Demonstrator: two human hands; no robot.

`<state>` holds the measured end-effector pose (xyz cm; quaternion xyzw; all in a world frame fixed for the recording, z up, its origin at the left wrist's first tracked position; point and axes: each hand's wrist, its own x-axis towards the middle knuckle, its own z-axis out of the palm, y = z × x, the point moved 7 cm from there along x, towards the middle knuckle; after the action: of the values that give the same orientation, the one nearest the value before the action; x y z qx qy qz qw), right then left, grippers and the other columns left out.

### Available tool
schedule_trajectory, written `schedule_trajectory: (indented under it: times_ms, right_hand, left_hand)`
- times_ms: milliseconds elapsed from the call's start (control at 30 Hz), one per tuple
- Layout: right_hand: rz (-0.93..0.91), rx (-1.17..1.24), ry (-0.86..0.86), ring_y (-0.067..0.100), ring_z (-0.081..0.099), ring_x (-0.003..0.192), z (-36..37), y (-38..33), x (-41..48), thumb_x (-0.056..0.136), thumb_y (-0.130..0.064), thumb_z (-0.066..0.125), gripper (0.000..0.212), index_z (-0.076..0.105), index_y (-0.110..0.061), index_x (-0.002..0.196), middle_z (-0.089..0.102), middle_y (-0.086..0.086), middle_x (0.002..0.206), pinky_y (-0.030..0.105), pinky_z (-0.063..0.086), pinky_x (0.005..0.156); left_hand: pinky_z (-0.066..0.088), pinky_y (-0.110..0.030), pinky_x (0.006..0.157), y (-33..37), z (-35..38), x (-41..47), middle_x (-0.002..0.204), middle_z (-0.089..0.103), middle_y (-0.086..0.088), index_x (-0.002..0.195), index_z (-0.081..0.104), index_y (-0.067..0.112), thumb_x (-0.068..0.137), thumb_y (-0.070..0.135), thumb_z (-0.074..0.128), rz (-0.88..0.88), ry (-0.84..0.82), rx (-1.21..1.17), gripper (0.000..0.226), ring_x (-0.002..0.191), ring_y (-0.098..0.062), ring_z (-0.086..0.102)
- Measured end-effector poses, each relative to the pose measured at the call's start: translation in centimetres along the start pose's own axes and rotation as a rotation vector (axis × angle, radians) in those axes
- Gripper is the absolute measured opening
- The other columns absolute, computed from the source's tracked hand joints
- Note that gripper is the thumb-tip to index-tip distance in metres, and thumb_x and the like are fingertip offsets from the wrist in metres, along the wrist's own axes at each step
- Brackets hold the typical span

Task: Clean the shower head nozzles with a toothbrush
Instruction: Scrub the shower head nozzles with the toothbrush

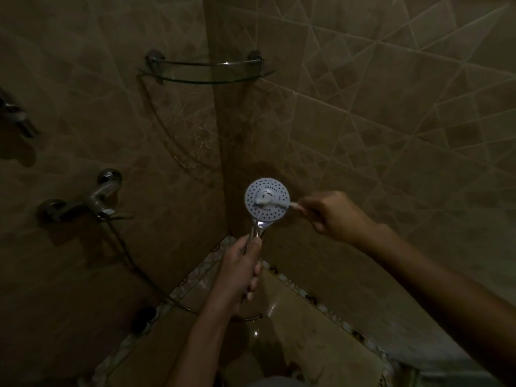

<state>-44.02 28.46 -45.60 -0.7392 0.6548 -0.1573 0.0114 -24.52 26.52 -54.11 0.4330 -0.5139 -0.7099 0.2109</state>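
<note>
Near the middle of the frame, the left hand [242, 268] wraps its fingers around the shower head [267, 200] handle. The right hand [331, 213] pinches a white toothbrush [272, 203], laid across the round holey face.

Very dim and grainy, the wide lens bends tile lines at the edges, corners perhaps slightly soft.

a dim home bathroom shower corner: brown tiled walls [363, 107], a glass corner shelf [205, 71] at upper centre, a chrome mixer tap [92, 199] at left.
</note>
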Motion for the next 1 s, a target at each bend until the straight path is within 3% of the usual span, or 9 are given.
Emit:
schedule_trajectory:
  times_ms: [100, 233, 367, 533, 633, 700, 833, 933, 1000]
  right_hand:
    - [0.100, -0.011, 0.186, 0.015, 0.060, 0.058, -1.8, 0.9, 1.0, 0.099, -0.032, 0.049, 0.032, 0.072, -0.012, 0.089, 0.063, 0.000, 0.070, 0.034, 0.053, 0.054]
    - [-0.108, 0.092, -0.070, 0.007, 0.062, 0.063, 0.0, -1.9, 0.9, 0.100, -0.033, 0.049, 0.031, 0.073, -0.014, 0.102, 0.065, -0.003, 0.080, 0.021, 0.051, 0.054]
    - [0.074, 0.004, 0.151, -0.005, 0.049, 0.056, -1.5, 0.9, 2.2, 0.099, -0.023, 0.058, 0.018, 0.070, -0.014, 0.088, 0.054, -0.010, 0.069, 0.022, 0.039, 0.054]
    - [-0.098, 0.051, -0.120, 0.002, 0.060, 0.065, 1.5, -2.2, 1.7, 0.101, -0.025, 0.056, 0.017, 0.071, -0.017, 0.099, 0.062, -0.008, 0.080, 0.018, 0.050, 0.056]
    - [0.125, -0.003, 0.048, 0.009, 0.058, 0.063, 0.3, 0.1, 2.4, 0.098, -0.019, 0.060, 0.012, 0.067, -0.018, 0.089, 0.061, -0.004, 0.075, 0.032, 0.055, 0.059]
    - [0.123, -0.001, 0.122, 0.010, 0.056, 0.058, -0.4, 0.2, 2.6, 0.098, -0.019, 0.061, 0.016, 0.066, -0.019, 0.083, 0.059, -0.005, 0.070, 0.031, 0.052, 0.056]
    - [-0.038, 0.011, -0.085, 0.007, 0.061, 0.060, 1.1, -1.7, 1.9, 0.098, -0.028, 0.053, 0.022, 0.070, -0.016, 0.091, 0.063, -0.005, 0.075, 0.024, 0.053, 0.054]
    - [0.180, -0.063, 0.137, 0.013, 0.056, 0.055, -0.6, 1.4, 2.3, 0.099, -0.028, 0.052, 0.027, 0.069, -0.014, 0.084, 0.060, -0.002, 0.067, 0.036, 0.053, 0.054]
    - [0.142, -0.020, 0.177, 0.010, 0.053, 0.054, -1.1, 1.2, 2.1, 0.100, -0.026, 0.054, 0.026, 0.069, -0.013, 0.084, 0.058, -0.003, 0.067, 0.031, 0.051, 0.052]
  left_hand:
    - [0.025, -0.016, 0.039, 0.0, -0.2, 0.2, 0.057, 0.043, 0.002, 0.106, 0.057, 0.018, 0.101, 0.039, 0.045, 0.000, 0.009, 0.010, 0.025, 0.038, -0.010, 0.034]
    - [0.025, -0.015, 0.036, 0.1, -0.6, 0.2, 0.058, 0.045, 0.002, 0.100, 0.058, 0.022, 0.100, 0.041, 0.046, 0.030, 0.009, 0.036, 0.023, 0.039, -0.009, 0.035]
    - [0.025, -0.016, 0.036, 0.0, -1.0, 0.5, 0.058, 0.045, 0.002, 0.101, 0.055, 0.015, 0.100, 0.040, 0.046, 0.024, 0.014, 0.036, 0.027, 0.039, -0.009, 0.035]
    - [0.026, -0.017, 0.036, -0.4, -1.2, 0.8, 0.058, 0.046, 0.003, 0.099, 0.059, 0.024, 0.100, 0.042, 0.046, 0.031, 0.009, 0.046, 0.022, 0.038, -0.008, 0.036]
    - [0.026, -0.016, 0.036, -0.4, -1.2, 1.0, 0.058, 0.045, 0.002, 0.099, 0.057, 0.021, 0.101, 0.040, 0.045, 0.025, 0.026, 0.051, 0.023, 0.036, -0.009, 0.035]
    - [0.026, -0.017, 0.037, -0.4, -1.2, 1.0, 0.057, 0.045, 0.002, 0.104, 0.058, 0.021, 0.101, 0.039, 0.045, 0.031, 0.038, 0.055, 0.023, 0.036, -0.009, 0.034]
    - [0.026, -0.016, 0.036, -0.4, -1.1, 0.9, 0.058, 0.045, 0.002, 0.102, 0.059, 0.025, 0.101, 0.041, 0.045, 0.039, 0.023, 0.056, 0.022, 0.037, -0.009, 0.035]
    - [0.025, -0.016, 0.038, -0.3, -0.9, 1.1, 0.059, 0.045, 0.000, 0.104, 0.058, 0.020, 0.101, 0.039, 0.045, 0.038, 0.022, 0.059, 0.023, 0.038, -0.010, 0.033]
    - [0.025, -0.018, 0.038, -0.2, -0.6, 1.1, 0.058, 0.045, 0.001, 0.108, 0.058, 0.021, 0.101, 0.040, 0.045, 0.046, 0.018, 0.060, 0.024, 0.038, -0.010, 0.033]
